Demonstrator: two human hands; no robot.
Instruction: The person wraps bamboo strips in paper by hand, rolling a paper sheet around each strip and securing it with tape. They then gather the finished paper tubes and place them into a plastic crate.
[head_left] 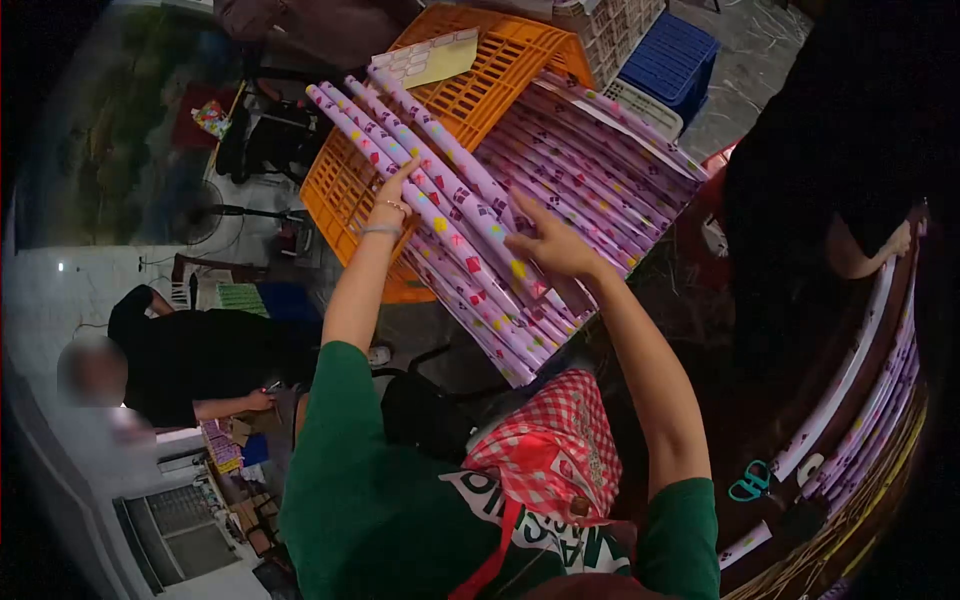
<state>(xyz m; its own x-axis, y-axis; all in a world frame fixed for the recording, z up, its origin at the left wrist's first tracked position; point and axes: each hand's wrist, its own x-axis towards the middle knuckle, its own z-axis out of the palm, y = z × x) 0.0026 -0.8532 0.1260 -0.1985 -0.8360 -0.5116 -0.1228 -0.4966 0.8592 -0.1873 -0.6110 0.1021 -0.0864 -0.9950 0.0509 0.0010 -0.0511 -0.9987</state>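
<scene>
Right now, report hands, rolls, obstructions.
Left hand on lilac patterned rolls. Right hand open alongside, contact unclear. More rolls stacked below. Orange plastic crate adjacent; nothing seen blocking the hands.

Near the black fan [240,211], a pale wall [50,290] meets a dark green, mottled expanse [110,140]; well apart from the fan lie a window [185,535] and streaked grey floor [765,60].

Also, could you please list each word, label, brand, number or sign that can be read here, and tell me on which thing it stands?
"MA" (perhaps): large white letters on the green shirt; the lettering is partly covered, so no whole word is sure.
Checked cloth: small marks, too blurred to read.
Rolls: coloured print, no readable words.
Card: no readable text.
I can read no number or brand.
</scene>
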